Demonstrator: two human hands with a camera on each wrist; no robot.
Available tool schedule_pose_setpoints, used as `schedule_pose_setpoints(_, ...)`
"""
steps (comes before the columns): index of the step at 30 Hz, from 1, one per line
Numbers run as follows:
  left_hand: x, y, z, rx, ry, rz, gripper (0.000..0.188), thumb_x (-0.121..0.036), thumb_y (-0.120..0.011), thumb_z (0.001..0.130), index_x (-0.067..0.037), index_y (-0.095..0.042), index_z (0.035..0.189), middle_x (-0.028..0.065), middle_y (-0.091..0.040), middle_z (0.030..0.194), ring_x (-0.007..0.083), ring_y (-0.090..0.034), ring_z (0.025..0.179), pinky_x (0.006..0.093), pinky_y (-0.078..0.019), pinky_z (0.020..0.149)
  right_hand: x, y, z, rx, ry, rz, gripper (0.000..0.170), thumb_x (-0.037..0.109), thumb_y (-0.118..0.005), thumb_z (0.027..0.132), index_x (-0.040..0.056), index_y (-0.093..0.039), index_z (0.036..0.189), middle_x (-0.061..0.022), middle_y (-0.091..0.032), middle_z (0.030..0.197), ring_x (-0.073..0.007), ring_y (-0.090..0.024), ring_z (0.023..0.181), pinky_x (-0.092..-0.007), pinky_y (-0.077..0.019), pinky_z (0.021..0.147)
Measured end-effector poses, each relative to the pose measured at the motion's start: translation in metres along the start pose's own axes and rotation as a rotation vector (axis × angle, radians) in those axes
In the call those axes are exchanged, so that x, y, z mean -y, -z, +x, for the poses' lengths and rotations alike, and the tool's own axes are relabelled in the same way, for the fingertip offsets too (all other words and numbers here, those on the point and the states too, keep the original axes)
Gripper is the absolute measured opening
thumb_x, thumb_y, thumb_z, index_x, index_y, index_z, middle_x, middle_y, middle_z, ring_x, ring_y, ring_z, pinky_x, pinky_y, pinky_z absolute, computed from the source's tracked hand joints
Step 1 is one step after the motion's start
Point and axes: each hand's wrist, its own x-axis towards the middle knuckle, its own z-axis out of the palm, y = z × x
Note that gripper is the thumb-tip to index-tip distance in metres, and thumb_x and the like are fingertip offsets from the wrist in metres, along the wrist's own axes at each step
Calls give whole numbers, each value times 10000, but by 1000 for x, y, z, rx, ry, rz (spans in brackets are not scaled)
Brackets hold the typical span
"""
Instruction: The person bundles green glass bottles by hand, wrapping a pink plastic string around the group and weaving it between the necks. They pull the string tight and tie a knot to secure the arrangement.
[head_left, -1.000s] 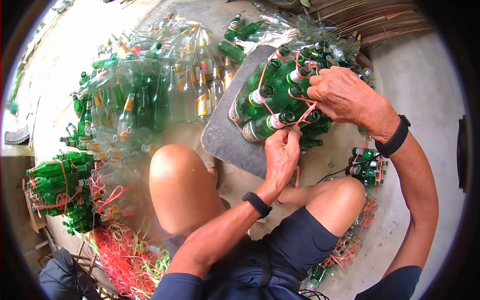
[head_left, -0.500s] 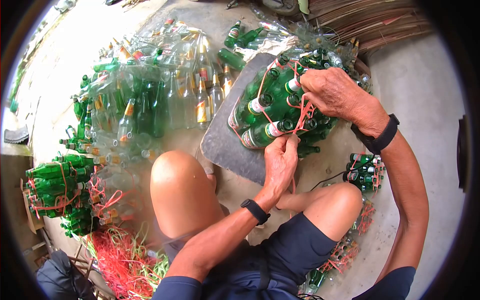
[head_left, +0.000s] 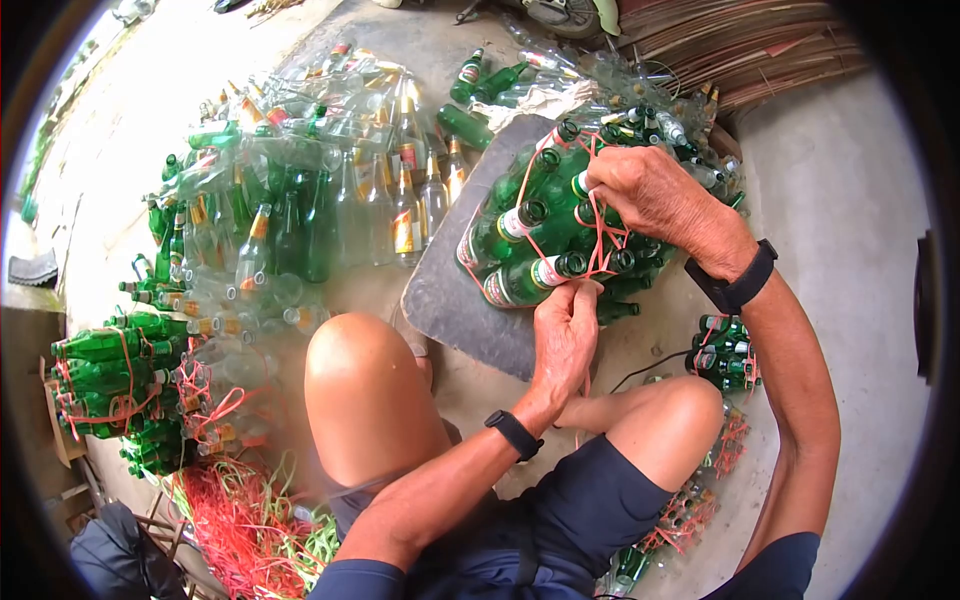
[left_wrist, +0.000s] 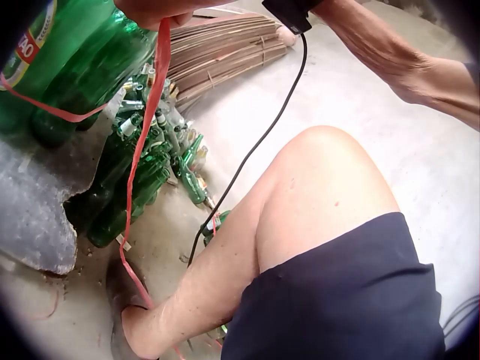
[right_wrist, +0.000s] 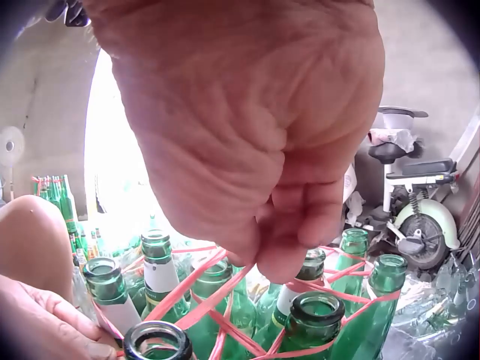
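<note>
A bundle of upright green glass bottles, laced round and between the necks with pink plastic strapping, stands on a dark slab in front of the person. My right hand is over the bundle, fingertips down among the necks, pinching the strapping. At the bundle's near edge, beside the closest bottle's mouth, my left hand pinches the strap between thumb and forefinger. From it a loose strap hangs to the floor by a foot. The right hand's palm hides some necks in the right wrist view.
Clear and green bottles crowd the left and back. Tied green bundles and a heap of red and green strapping lie at lower left. A black cable hangs from the right wristband. A scooter stands behind.
My right hand has moved left and slightly down, from the bundle's right side to over its middle necks. My left hand stays by the near bottle, still pinching the strap.
</note>
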Motion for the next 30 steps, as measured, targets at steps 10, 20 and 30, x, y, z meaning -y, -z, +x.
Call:
schedule_pose_setpoints(10,-1,-4,0,9,12,-69,246,-163,-553,1094,23,-698,1026,-47,-524,753,51,-416,672,251,-352,578,4,-2,20,87,33,73,87,42,-646,863,-14,-633,797,-210,-650,796,-429,-659,805,-494,-529,716)
schedule_pose_setpoints(20,-6,0,-3,1,-21,36,260,-149,-556,1067,27,-700,940,-6,-552,711,76,-452,658,283,-395,584,5,12,50,521,-477,432,120,34,-712,837,-39,-769,914,-129,-722,691,-214,-705,543,-363,-535,494)
schedule_pose_setpoints(30,-17,15,-4,-9,-71,153,267,-142,-565,1045,36,-697,897,-18,-530,658,74,-460,623,292,-399,560,-5,11,49,576,-557,533,168,57,-688,872,-39,-792,964,-75,-721,681,-133,-659,495,-303,-505,447)
